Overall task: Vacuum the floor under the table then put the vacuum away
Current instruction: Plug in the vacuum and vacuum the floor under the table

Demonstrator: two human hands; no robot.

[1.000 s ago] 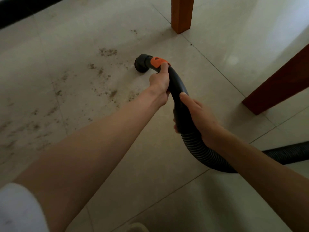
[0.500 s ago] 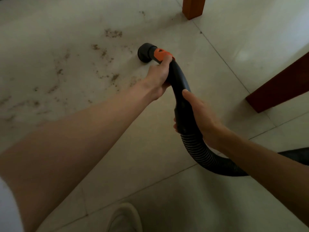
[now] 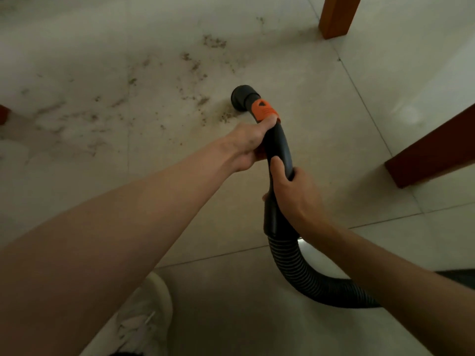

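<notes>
A black vacuum hose (image 3: 293, 263) with a curved handle (image 3: 279, 142) and an orange collar (image 3: 263, 111) ends in a round black nozzle (image 3: 241, 95) just above the pale tiled floor (image 3: 321, 129). My left hand (image 3: 248, 143) grips the handle just behind the orange collar. My right hand (image 3: 291, 196) grips the handle lower down, where the ribbed hose begins. Brown dirt specks (image 3: 195, 73) lie scattered on the tiles left of and beyond the nozzle. The vacuum body is out of view.
An orange-brown table leg (image 3: 336, 14) stands at the top right. A dark red-brown wooden leg or beam (image 3: 431, 155) slants in from the right edge. My white shoe (image 3: 146, 312) is at the bottom, left of the hose. A small dark object (image 3: 3, 114) shows at the left edge.
The view has shifted, and the nozzle now sits lower in the frame, close beside the dirt specks. Both hands keep their grip on the handle. My shoe has come further into view.
</notes>
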